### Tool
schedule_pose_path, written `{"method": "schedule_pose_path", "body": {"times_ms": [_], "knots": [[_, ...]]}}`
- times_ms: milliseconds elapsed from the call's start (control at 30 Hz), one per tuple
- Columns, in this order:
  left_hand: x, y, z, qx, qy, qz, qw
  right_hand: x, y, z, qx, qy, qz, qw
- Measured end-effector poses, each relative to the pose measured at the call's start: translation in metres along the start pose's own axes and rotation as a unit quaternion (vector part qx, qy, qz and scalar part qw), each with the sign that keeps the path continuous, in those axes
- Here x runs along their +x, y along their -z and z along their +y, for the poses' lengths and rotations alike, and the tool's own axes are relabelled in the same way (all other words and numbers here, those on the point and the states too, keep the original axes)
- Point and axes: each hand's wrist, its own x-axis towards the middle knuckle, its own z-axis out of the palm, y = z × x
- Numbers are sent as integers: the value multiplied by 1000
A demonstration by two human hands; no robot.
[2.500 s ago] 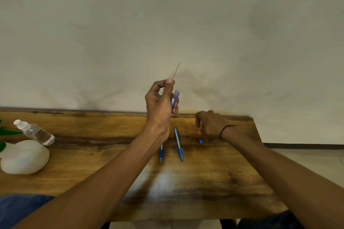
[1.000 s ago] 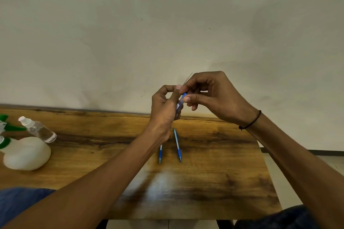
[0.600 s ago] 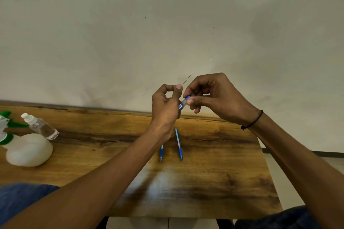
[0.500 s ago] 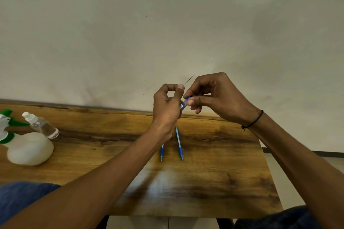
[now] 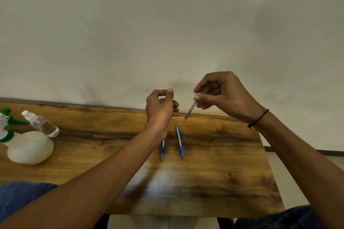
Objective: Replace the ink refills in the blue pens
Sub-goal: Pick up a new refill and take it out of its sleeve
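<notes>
Both hands are raised above the wooden table (image 5: 223,163). My left hand (image 5: 160,106) pinches a thin ink refill (image 5: 177,83) that pokes up and to the right past its fingertips. To its right, and apart from it, my right hand (image 5: 223,96) grips a translucent blue pen barrel (image 5: 190,110), blurred, its free end pointing down-left. Two more blue pens lie side by side on the table below the hands: the left pen (image 5: 162,150), partly hidden by my left wrist, and the right pen (image 5: 180,142).
A white spray bottle with a green trigger (image 5: 29,147) and a small clear bottle (image 5: 41,124) stand at the table's left end. The table's far edge meets a plain wall. A black band circles my right wrist.
The hands were joined at the pen half a second ago. My right hand has now drawn the barrel away to the right, leaving the thin refill in my left hand.
</notes>
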Motion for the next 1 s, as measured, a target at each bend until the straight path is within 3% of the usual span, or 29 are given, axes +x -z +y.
{"method": "schedule_pose_path", "body": {"times_ms": [100, 233, 400, 600, 667, 733, 833, 1000], "knots": [[8, 5, 3, -16, 14, 38, 999, 0, -4, 27, -132, -55, -14, 990], [8, 5, 3, -13, 15, 23, 1000, 5, -31, 75, -339, -136, -91, 926], [3, 2, -3, 12, 28, 0, 1000, 12, -69, 119, -393, -212, -115, 887], [4, 6, -7, 20, 59, -30, 998, 24, -67, 129, -380, -254, -99, 884], [3, 6, -8, 10, 75, -39, 996, 28, -55, 119, -277, -250, -41, 927], [1, 5, -8, 1, 86, -49, 995, 29, -45, 99, -42, -242, 11, 969], [-2, 2, -6, -15, 88, -59, 994, 27, -39, 60, 231, -197, 33, 952], [-6, -3, -5, -32, 80, -81, 993, 22, -44, 28, 328, -143, 53, 932]]}}
